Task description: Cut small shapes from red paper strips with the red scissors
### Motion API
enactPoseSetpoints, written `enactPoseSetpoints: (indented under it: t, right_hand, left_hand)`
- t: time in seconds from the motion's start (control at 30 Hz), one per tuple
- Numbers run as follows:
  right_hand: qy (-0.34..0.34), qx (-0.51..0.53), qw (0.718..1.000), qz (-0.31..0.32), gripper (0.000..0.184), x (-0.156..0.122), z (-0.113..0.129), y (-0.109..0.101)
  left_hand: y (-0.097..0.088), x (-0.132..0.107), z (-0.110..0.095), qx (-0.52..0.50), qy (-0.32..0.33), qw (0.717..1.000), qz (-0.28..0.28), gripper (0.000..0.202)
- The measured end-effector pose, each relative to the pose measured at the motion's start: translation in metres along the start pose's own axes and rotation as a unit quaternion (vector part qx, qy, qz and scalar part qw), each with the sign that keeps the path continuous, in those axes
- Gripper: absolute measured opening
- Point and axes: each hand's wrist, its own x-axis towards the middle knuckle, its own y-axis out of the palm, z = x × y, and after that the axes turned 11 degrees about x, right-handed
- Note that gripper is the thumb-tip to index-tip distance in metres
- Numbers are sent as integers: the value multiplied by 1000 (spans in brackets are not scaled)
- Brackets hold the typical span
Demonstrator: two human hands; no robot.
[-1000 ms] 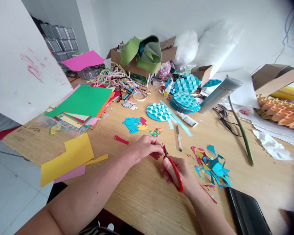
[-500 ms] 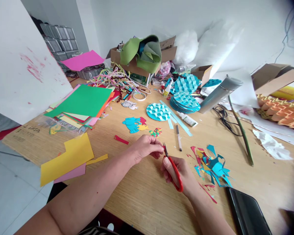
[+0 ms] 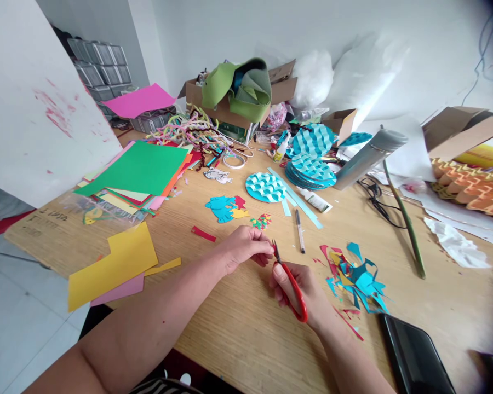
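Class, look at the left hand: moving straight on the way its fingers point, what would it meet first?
Most likely the blades of the scissors in the right hand, just beyond the left hand; depth is unclear in this one view.

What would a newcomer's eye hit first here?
Probably the red-handled scissors in the right hand, near center, blades up by the small red paper piece at the left hand's fingertips. Next, the large green sheet topping the paper pile at left. Then the stack of wave-patterned turquoise discs, beyond the hands and right of center.
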Motion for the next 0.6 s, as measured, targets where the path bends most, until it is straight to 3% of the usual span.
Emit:
enactPoseSetpoints:
  t: [0.6]
  right_hand:
    - [-17,-17,1000,2,49,0,-1,-1]
  left_hand:
    - [0,0,2,-3,0,1000,6,17]
